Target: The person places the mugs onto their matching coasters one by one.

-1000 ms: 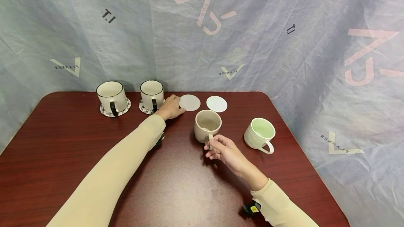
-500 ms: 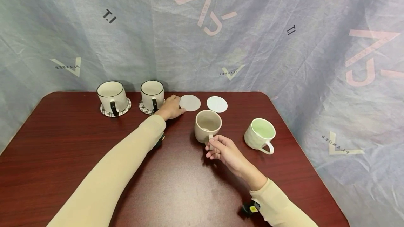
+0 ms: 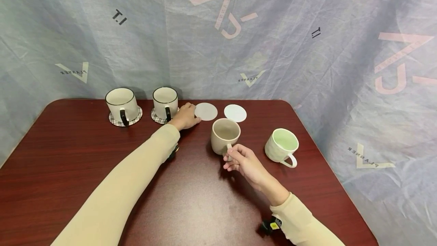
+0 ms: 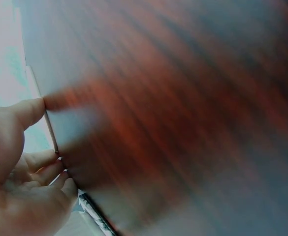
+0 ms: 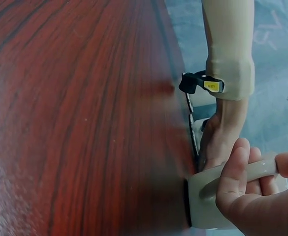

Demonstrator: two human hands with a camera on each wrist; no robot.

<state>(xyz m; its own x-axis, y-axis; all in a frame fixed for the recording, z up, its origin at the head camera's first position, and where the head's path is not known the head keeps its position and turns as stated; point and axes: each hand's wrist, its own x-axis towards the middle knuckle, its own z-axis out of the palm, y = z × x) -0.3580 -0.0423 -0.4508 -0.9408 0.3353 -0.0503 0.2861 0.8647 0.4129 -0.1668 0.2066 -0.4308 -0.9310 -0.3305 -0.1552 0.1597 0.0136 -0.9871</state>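
My right hand (image 3: 248,165) pinches the handle of a beige mug (image 3: 219,142) between thumb and fingers. The mug is upright in front of the two bare coasters, its base close over the table; in the right wrist view the mug (image 5: 203,196) has a dark shadow under its base. Farther back, my left hand (image 3: 185,117) rests on the table, thumb and fingertips at the left edge of a round grey coaster (image 3: 206,112). A white coaster (image 3: 235,113) lies just right of that one. To the right stands a pale mug with a green inside (image 3: 275,150).
Two white ribbed mugs with black rims and handles, one at far left (image 3: 127,110) and one beside my left hand (image 3: 162,108), stand on patterned coasters. The brown table (image 3: 191,200) ends at a hanging grey cloth (image 3: 205,56) behind and at right.
My right hand and the top of the beige mug have come up very slightly. My left hand, the coasters and the other mugs have stayed in place.
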